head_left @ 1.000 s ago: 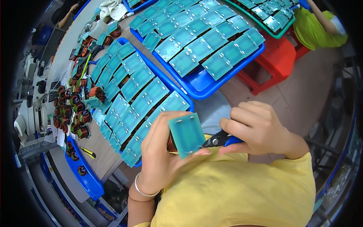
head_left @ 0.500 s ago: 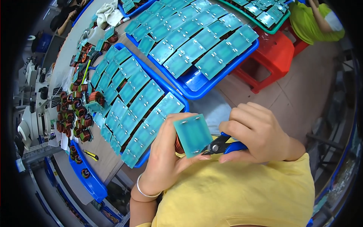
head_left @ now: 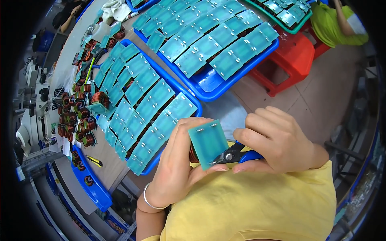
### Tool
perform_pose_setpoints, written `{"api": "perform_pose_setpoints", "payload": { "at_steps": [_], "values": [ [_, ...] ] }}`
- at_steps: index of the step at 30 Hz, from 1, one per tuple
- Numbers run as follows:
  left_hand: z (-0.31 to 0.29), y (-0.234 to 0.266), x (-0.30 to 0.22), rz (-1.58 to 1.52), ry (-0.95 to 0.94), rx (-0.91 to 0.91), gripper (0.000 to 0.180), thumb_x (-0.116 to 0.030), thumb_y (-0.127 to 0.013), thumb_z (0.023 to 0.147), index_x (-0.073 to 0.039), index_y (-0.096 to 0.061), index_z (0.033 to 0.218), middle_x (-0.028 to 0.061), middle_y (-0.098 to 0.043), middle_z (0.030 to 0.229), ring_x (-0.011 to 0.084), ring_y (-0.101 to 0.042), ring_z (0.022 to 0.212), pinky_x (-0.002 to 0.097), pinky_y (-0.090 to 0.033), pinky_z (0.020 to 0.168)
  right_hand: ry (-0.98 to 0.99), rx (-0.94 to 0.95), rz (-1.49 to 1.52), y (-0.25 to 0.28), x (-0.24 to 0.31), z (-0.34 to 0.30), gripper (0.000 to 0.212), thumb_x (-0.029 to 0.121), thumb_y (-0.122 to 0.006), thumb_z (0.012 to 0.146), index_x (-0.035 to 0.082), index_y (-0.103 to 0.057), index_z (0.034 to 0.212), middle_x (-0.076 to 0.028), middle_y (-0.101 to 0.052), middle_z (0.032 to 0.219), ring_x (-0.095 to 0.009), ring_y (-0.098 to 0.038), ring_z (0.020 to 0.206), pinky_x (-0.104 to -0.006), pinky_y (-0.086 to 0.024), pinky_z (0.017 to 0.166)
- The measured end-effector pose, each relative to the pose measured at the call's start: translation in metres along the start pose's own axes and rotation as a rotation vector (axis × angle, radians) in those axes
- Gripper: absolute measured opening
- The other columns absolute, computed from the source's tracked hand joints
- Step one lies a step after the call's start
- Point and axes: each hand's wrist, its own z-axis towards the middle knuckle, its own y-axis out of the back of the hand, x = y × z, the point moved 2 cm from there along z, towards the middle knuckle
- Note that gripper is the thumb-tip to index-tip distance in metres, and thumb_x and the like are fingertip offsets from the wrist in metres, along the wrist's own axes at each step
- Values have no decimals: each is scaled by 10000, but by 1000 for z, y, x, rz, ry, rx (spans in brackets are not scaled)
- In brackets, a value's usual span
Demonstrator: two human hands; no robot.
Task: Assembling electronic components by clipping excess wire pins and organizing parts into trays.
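Observation:
My left hand (head_left: 175, 160) grips a copper-wound coil with a square green board (head_left: 209, 143) on it. The board faces up, and the winding shows only at its left edge. Two shiny solder points stand near the board's far edge. In my right hand (head_left: 273, 140) is a pair of cutting pliers (head_left: 230, 156) with blue and black handles. Their jaws lie over the board's near right corner, beside my left thumb. Whether the jaws are closed on a lead there is too small to tell.
Left of my hands, a blue tray (head_left: 196, 105) holds rows of similar boards; another blue tray (head_left: 217, 91) lies beyond. Loose coils (head_left: 82, 116) and a yellow cutter knife (head_left: 95, 161) lie on the table. A red stool (head_left: 287, 60) stands at right, near another person's green shirt (head_left: 335, 26).
The board has turned and tilted slightly in my left hand. The plier jaws have moved a little left over its near corner. The whole view has shifted slightly.

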Motion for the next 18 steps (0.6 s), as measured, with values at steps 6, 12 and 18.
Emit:
{"api": "perform_pose_setpoints", "payload": {
  "at_steps": [6,12,18],
  "values": [
    [1,-1,1,26,-13,16,586,-216,-752,701,44,-439,1123,160,-478,1069,259,-551,859,295,-516,648,-6,49,-20,-1,0,0,372,438,-614,757,86,-519,833,-52,-432,715,-218,-461,651,-322,-363,585],
    [4,-3,-1,88,34,43,554,-216,-747,705,52,-441,1081,172,-503,1004,281,-544,765,326,-475,597,51,-32,40,-19,-12,-5,443,456,-653,722,40,-526,801,-68,-435,682,-234,-452,574,-330,-368,509],
    [3,-10,3,132,198,113,546,-204,-760,693,44,-448,1066,166,-520,910,269,-556,720,337,-462,598,18,-83,167,-48,-25,-24,438,434,-678,713,34,-518,795,-74,-481,689,-249,-502,572,-337,-406,502]
  ]
}}
